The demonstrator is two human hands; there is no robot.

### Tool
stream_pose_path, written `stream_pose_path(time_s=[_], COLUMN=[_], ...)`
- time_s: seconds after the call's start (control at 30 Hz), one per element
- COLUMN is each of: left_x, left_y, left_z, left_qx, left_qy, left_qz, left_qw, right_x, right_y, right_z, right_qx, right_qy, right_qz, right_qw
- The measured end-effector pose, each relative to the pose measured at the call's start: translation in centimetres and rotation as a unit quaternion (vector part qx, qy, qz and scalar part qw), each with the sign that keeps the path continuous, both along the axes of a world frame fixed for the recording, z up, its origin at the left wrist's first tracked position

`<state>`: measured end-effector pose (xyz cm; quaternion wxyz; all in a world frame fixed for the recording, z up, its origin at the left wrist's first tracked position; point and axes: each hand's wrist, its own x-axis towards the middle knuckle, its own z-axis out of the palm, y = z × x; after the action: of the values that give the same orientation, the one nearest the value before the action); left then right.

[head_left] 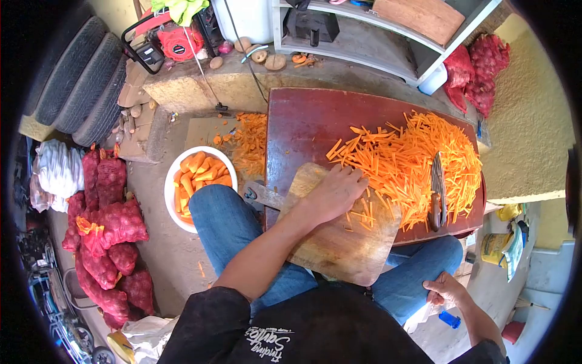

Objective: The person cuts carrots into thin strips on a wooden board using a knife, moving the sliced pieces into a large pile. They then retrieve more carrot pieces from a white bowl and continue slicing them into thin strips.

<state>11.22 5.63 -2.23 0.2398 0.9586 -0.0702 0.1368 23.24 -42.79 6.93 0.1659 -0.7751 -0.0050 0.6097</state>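
Head view, left to right: red mesh sacks [112, 236] lie at lower left; a white bowl of carrot pieces [197, 182] sits left of centre. Left hand [333, 194] lies flat, fingers spread, on the wooden cutting board [339, 249], touching carrot strips [406, 161]. A knife [438, 188] rests among them. Right hand [445, 290], loosely curled and holding nothing, rests on the knee at lower right.

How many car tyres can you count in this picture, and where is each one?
3. The tyres stand side by side at the upper left against the wall: the outer one, the middle one and the inner one nearest the ledge. More may be hidden beyond the frame's dark edge.
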Motion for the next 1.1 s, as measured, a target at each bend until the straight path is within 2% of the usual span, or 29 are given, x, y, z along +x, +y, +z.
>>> stream_pose_path(time_s=[0.37, 0.47, 0.5, 0.57, 0.67, 0.73, 0.77, 0.87, 0.93, 1.0, 1.1], left_x=[0.2, 0.0, 0.0, 0.0, 0.2, 0.3, 0.3, 0.3, 0.3, 0.4, 0.5], left_y=[0.1, 0.2, 0.3, 0.3, 0.2, 0.1, 0.1, 0.3, 0.4, 0.5, 0.4], left_z=[-0.4, -0.4, -0.3, -0.4, -1.3, -1.2, -1.2, -1.1, -0.9, -0.8, -0.5], left_qx=[0.021, 0.012, 0.012, 0.025, 0.052, 0.057, 0.041, -0.011, -0.008, -0.01, 0.016], left_qy=[-0.007, -0.016, -0.019, -0.023, -0.021, -0.031, -0.027, -0.024, -0.013, -0.015, -0.002], left_qz=[-0.007, -0.002, -0.001, 0.003, 0.007, 0.009, 0.003, 0.004, 0.002, -0.001, 0.002], left_qw=[1.0, 1.0, 1.0, 0.999, 0.998, 0.998, 0.999, 1.0, 1.0, 1.0, 1.0], right_x=[-0.6, -1.2, -2.0, -5.3, -9.0, -10.1, -10.8, -10.5, -12.6, -14.4, -13.5], right_y=[0.1, 1.0, 2.1, 5.6, 12.9, 17.2, 19.1, 24.0, 24.9, 25.5, 26.1], right_z=[0.2, 0.2, 0.7, 2.5, 6.8, 10.2, 12.2, 19.5, 21.8, 22.7, 22.7], right_qx=[0.01, -0.049, -0.031, 0.013, 0.222, 0.38, 0.423, 0.504, 0.517, 0.513, 0.563], right_qy=[-0.049, -0.095, -0.179, -0.333, -0.329, -0.383, -0.4, -0.369, -0.388, -0.403, -0.359], right_qz=[-0.018, 0.021, 0.105, 0.261, 0.152, 0.232, 0.246, 0.345, 0.336, 0.308, 0.336], right_qw=[0.999, 0.994, 0.978, 0.906, 0.905, 0.81, 0.775, 0.7, 0.686, 0.693, 0.664])
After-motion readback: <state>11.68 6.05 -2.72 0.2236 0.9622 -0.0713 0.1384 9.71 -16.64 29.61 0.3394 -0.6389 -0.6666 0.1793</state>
